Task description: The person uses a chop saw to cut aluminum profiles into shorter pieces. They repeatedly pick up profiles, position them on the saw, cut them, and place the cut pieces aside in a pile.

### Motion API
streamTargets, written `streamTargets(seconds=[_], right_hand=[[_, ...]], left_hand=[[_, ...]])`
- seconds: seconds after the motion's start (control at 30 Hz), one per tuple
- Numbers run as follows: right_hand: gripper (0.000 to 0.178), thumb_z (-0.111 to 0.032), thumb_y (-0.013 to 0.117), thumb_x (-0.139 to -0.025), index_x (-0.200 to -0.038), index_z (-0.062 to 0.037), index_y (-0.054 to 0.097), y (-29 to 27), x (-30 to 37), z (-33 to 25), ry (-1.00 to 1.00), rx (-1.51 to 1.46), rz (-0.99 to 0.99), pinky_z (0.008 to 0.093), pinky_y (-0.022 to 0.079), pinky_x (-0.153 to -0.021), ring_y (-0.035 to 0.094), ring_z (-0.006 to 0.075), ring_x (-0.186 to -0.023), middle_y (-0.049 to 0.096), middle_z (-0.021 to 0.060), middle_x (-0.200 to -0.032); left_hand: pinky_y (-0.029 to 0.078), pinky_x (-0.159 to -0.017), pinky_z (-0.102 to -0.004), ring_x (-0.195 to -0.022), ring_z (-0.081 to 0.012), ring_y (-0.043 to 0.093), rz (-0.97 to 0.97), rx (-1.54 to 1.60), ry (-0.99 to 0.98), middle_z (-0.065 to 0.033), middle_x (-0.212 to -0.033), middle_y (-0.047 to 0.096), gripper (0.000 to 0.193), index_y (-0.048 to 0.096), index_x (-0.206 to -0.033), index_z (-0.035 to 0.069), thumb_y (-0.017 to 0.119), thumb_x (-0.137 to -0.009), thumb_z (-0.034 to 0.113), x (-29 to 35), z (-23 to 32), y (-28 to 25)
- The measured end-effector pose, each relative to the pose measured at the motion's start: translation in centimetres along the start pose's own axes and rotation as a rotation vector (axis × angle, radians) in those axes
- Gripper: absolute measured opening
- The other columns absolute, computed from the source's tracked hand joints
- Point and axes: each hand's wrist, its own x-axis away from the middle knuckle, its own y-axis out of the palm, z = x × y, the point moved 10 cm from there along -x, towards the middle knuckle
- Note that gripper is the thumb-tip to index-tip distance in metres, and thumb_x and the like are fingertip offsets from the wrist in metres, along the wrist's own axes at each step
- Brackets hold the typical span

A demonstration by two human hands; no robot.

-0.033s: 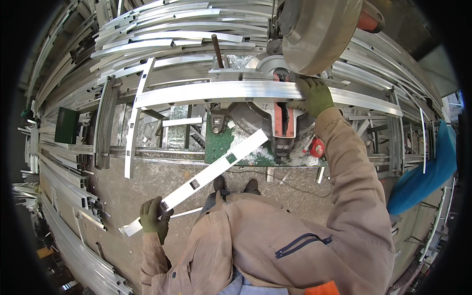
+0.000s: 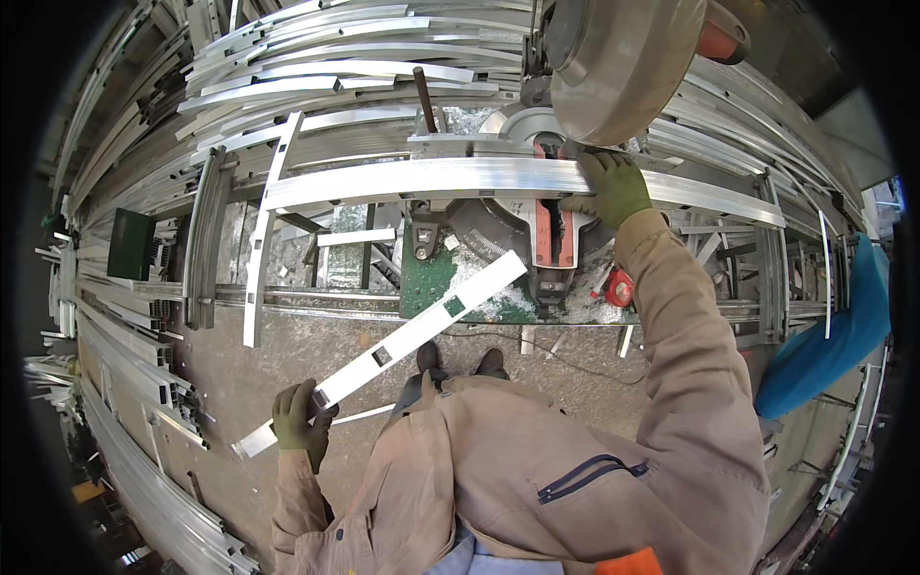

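My gloved left hand is closed around the lower part of a silver metal bar with square holes cut in it. The bar slants up to the right, its far end in front of a mitre saw. A long aluminium profile lies crosswise on the saw's base. My gloved right hand grips that profile just below the raised saw head, fingers over its far side and thumb at the near edge. Another strip with holes lies across the supports near the profile's left end.
Many aluminium profiles are stacked behind the saw, with more piled at the left. A red tape measure rests on the green saw stand among metal chips. Blue material hangs at the right. A thin cable crosses the floor.
The far end of the bar in my left hand has shifted very slightly to the right. My right hand and the long profile have stayed in place.
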Motion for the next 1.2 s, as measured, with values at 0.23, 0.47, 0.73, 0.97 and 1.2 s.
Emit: streamTargets(seconds=[0.23, 0.47, 0.73, 0.97, 1.2], right_hand=[[0.118, -0.08, 0.097, -0.078, -0.168, -0.0096, 0.067, -1.3, 0.0, -0.5, 0.027, -0.041, -0.027, 0.0538, 0.049, -0.135, 0.065, 0.0392, -0.159, 0.071, 0.0175, -0.169], [0.115, -0.075, 0.104, -0.077, -0.16, -0.0015, 0.075, -1.4, -1.6, 1.0, 0.103, -0.358, -0.378, 0.0528, 0.058, -0.124, 0.075, 0.0443, -0.144, 0.08, 0.0233, -0.155], [0.099, -0.075, 0.103, -0.083, -0.15, -0.004, 0.084, -0.4, -2.8, 1.4, 0.098, -0.49, -0.493, 0.0491, 0.058, -0.122, 0.077, 0.0424, -0.142, 0.083, 0.023, -0.151], [0.09, -0.074, 0.1, -0.089, -0.154, -0.0138, 0.084, 1.2, -3.9, 2.3, 0.032, -0.559, -0.417, 0.0487, 0.058, -0.122, 0.077, 0.0405, -0.142, 0.084, 0.0185, -0.151], [0.079, -0.066, 0.096, -0.098, -0.158, -0.0158, 0.082, -0.3, -4.3, 2.4, -0.006, -0.495, -0.279, 0.0493, 0.059, -0.121, 0.078, 0.0386, -0.144, 0.085, 0.0183, -0.151]], left_hand=[[0.059, -0.11, -0.0602, -0.124, -0.0459, 0.075, -0.013, 0.032, 0.11, -0.018, -0.133, 0.081, 0.067, 0.077, -0.148, 0.01, 0.102, -0.088, 0.027, -4.3, 2.0, -0.2], [0.064, -0.108, -0.0571, -0.128, -0.0454, 0.075, -0.139, 0.03, 0.107, -0.0202, -0.137, 0.08, 0.069, 0.079, -0.148, 0.009, 0.103, -0.085, 0.022, -5.5, 2.9, -0.1], [0.065, -0.106, -0.0561, -0.124, -0.0459, 0.076, -0.216, 0.066, 0.112, -0.0212, -0.136, 0.081, 0.069, 0.079, -0.148, 0.007, 0.103, -0.084, 0.021, -6.6, 4.3, 0.5], [0.063, -0.108, -0.0569, -0.126, -0.0459, 0.075, -0.275, 0.079, 0.068, -0.0198, -0.135, 0.082, 0.069, 0.08, -0.146, 0.008, 0.104, -0.083, 0.023, -6.7, 4.3, 1.1], [0.061, -0.111, -0.0588, -0.126, -0.0464, 0.075, -0.26, 0.04, 0.108, -0.0183, -0.132, 0.082, 0.07, 0.079, -0.145, 0.01, 0.105, -0.083, 0.028, -7.8, 5.2, 0.2]])
